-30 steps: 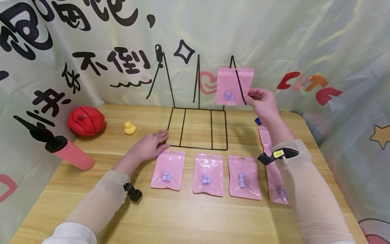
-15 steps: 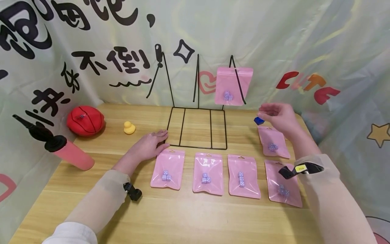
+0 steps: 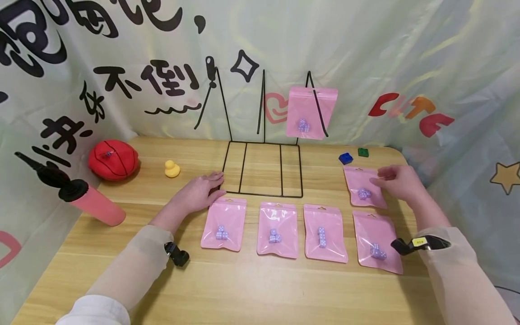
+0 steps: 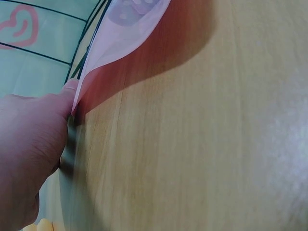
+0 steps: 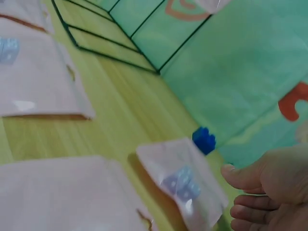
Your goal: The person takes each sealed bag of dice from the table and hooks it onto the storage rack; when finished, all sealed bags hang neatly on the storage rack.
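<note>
Sheer beige sleeves over white cuffs, black wrist-mounted cameras.

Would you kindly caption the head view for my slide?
Right hand touches a pink bag; left hand rests by the wire rack.

Left hand [image 3: 201, 192] flat, palm down, fingers straight, forearm stretched forward. Right hand [image 3: 400, 183] low, fingers loosely curled, thumb extended.

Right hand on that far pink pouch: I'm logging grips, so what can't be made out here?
- Head view: right hand covers the pouch edge, hiding any grip.
- Right wrist view: blurred; fingertips beside the pouch, contact unclear.
- Left wrist view: left hand cut off by the frame.
</note>
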{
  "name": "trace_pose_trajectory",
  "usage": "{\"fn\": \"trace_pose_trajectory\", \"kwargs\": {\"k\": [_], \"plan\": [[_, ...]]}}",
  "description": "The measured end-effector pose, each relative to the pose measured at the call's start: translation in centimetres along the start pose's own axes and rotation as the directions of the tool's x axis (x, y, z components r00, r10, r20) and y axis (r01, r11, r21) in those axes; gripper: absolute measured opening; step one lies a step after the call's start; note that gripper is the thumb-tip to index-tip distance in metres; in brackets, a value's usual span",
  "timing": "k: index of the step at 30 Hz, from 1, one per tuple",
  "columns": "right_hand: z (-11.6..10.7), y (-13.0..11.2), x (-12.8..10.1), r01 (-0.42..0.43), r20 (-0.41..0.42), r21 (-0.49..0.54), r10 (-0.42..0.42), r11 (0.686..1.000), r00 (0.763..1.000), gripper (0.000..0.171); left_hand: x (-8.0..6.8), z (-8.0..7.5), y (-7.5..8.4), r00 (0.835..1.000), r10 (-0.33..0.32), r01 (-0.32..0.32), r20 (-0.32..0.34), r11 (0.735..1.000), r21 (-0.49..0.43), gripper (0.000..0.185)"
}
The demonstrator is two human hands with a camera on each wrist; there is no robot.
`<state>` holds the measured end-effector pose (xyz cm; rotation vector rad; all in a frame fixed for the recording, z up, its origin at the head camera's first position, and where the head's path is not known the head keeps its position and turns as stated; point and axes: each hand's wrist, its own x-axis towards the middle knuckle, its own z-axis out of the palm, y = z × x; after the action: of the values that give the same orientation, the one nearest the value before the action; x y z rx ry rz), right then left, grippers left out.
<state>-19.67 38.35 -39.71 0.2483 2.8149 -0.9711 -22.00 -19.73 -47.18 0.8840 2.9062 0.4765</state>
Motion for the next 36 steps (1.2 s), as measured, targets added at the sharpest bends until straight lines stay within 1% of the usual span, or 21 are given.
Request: {"fn": "trace_pose_trajectory", "kwargs": {"k": [4,6,10,13,17,22,25,29,32,36], "plan": [[0.3,1.7,0.0,-0.067,0.015,-0.010,0.068,0.998,0.998,0.066,0.0,-0.1,0.0,1.000,-0.003,0.003,0.004,1.000,0.002,0.061],[0.5,2.2,0.0,-0.101,0.023,0.002,0.101,0.995,0.995,0.067,0.1,-0.1,0.0,1.000,-0.006,0.006,0.007,1.000,0.001,0.061],[0.9,3.0,0.1,-0.171,0.037,0.064,0.169,0.983,0.985,0.070,0.1,-0.2,0.0,1.000,-0.009,0.009,0.009,1.000,0.002,0.061],[1.2,3.3,0.2,-0.223,0.052,0.119,0.218,0.968,0.975,0.073,0.1,-0.2,0.1,1.000,-0.008,0.008,0.008,1.000,0.006,0.061],[1.3,3.5,0.4,-0.258,0.070,0.139,0.250,0.956,0.966,0.068,0.0,-0.2,0.3,1.000,-0.007,0.007,0.004,1.000,0.006,0.060],[1.2,3.2,0.4,-0.208,0.100,0.116,0.197,0.971,0.975,0.057,0.0,-0.3,0.3,1.000,-0.012,0.012,0.007,1.000,0.002,0.060],[1.1,2.8,0.2,-0.184,0.119,0.143,0.167,0.972,0.979,0.054,-0.1,-0.3,0.4,1.000,-0.021,0.021,0.010,1.000,-0.001,0.061],[1.0,2.1,-0.2,-0.174,0.133,0.184,0.151,0.967,0.980,0.054,-0.1,-0.4,0.4,0.999,-0.030,0.030,0.011,1.000,-0.008,0.060],[1.1,1.6,-0.5,-0.151,0.126,0.176,0.130,0.973,0.984,0.053,-0.1,-0.4,0.4,0.999,-0.032,0.032,0.012,0.999,-0.010,0.060],[1.1,1.1,-1.1,-0.063,0.091,0.176,0.047,0.982,0.995,0.048,-0.1,-0.2,0.4,1.000,-0.024,0.024,0.007,1.000,-0.013,0.059]]}}
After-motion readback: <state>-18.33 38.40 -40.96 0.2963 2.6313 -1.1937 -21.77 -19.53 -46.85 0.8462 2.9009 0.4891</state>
